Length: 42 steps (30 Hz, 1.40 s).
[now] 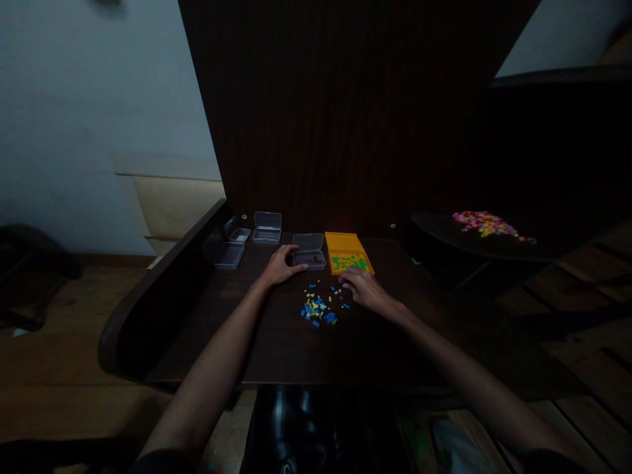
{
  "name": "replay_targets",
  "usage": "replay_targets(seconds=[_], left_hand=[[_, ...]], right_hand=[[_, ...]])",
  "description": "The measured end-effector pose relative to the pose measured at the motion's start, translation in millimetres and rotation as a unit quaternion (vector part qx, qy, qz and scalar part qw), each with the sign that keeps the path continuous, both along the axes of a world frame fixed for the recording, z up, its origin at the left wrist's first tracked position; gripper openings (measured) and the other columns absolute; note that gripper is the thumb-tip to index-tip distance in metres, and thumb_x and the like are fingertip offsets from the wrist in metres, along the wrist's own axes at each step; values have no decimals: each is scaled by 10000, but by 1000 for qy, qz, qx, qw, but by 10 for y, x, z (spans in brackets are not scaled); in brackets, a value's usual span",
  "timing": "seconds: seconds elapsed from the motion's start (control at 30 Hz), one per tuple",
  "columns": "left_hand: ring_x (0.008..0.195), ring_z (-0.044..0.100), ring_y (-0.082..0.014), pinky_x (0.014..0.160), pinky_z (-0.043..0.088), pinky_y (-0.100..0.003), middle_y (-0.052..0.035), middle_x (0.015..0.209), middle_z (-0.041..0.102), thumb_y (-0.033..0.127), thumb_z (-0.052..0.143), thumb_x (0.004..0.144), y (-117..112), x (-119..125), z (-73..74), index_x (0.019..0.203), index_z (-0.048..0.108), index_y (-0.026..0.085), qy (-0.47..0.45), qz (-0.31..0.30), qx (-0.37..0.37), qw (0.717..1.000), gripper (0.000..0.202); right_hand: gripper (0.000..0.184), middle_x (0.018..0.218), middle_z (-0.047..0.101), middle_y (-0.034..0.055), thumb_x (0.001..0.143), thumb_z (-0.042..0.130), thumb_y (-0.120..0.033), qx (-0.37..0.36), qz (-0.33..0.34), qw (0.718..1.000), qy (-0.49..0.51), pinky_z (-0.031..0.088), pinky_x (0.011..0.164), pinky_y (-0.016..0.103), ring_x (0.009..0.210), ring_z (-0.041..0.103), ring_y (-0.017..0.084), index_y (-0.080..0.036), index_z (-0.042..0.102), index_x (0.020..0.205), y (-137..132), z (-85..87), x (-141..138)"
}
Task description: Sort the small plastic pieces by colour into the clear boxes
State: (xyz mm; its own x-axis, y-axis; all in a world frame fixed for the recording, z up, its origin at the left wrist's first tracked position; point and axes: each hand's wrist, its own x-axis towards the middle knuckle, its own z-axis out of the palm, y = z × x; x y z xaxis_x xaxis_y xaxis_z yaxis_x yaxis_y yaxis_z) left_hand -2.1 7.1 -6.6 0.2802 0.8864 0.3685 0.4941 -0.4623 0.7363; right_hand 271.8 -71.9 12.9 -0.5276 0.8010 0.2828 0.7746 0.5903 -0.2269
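Note:
My left hand (280,266) spans the left end of a clear plastic box (316,261), thumb along its front edge and fingers toward its hinge. The box's lid is up, and a few small dark pieces lie inside. My right hand (364,288) is at the front edge of an open yellow box (344,241), fingers bent together and pointing down to the left. Anything between those fingertips is too small to make out. Many small green pieces (350,263) lie in the yellow box. A loose pile of tiny blue, pale and yellow pieces (318,309) is spread on the table between my forearms.
Several more clear boxes stand open at the back left, including one (230,255) beside the raised table side (162,283). On a dark curved surface at the right lies a heap of pink, orange and yellow pieces (486,224). A dark upright panel (355,118) closes the table's back.

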Motion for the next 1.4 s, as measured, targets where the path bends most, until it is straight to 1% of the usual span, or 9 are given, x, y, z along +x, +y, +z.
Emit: replay_targets(seconds=[0.13,0.37,0.47,0.63,0.83,0.97,1.13,1.27,1.4], left_hand=[[1082,598,-249,971,489,-388,-93,1207,605,420,791,723,-11,-4,15,1196,575,173,4,-4,1,1000,576],[1079,601,-255,971,489,-401,-93,1208,604,430,793,711,-7,-11,25,1187,580,176,0,-8,-11,1000,579],[1084,600,-257,972,489,-403,-95,1210,605,437,791,710,9,-12,9,1182,583,175,0,-10,-8,1000,579],[1080,601,-258,976,488,-405,-97,1206,608,439,786,716,12,-10,0,1185,580,168,7,-3,-9,1000,580],[1067,603,-249,969,493,-393,-86,1190,611,439,783,717,-14,-6,23,1177,585,174,14,2,-7,1000,567],[1071,599,-250,961,499,-389,-86,1191,609,435,779,720,-17,-3,32,1172,587,176,13,7,-10,1000,556],[1077,597,-254,963,499,-394,-83,1185,610,436,784,711,-14,-4,33,1163,595,185,14,8,-8,1000,551],[1083,598,-253,974,492,-394,-88,1199,607,435,786,708,-10,-7,24,1171,588,178,7,3,-11,1000,565],[1077,604,-250,981,488,-397,-98,1212,603,443,780,713,-10,-12,25,1186,577,170,1,-6,-18,1000,582]], right_hand=[[215,925,638,62,841,591,16,9,10,1000,8,498,794,298,886,607,200,-160,664,940,5,-25,26],[308,940,661,86,804,531,69,28,26,999,-37,503,831,312,918,614,214,-142,705,946,-38,-1,12],[305,945,677,80,818,527,50,33,7,998,-56,509,831,304,928,622,214,-152,714,948,-74,25,-5],[396,1024,679,88,766,525,77,21,-49,992,-115,504,855,295,998,615,227,-164,713,1017,-162,46,-53],[390,1021,664,108,750,533,88,40,-48,989,-137,506,867,316,981,611,238,-141,710,1011,-188,-2,-77],[394,976,666,97,734,521,101,51,-34,992,-108,509,867,323,950,616,231,-137,716,980,-149,-41,-42],[372,939,674,84,760,534,84,52,-18,997,-52,523,842,332,916,628,221,-154,723,975,-78,-56,27],[294,912,694,69,824,564,36,57,-19,998,-5,534,805,310,881,652,209,-175,738,929,-13,15,106],[213,891,705,71,852,606,3,50,-11,998,32,540,757,299,826,672,206,-156,739,902,4,121,201]])
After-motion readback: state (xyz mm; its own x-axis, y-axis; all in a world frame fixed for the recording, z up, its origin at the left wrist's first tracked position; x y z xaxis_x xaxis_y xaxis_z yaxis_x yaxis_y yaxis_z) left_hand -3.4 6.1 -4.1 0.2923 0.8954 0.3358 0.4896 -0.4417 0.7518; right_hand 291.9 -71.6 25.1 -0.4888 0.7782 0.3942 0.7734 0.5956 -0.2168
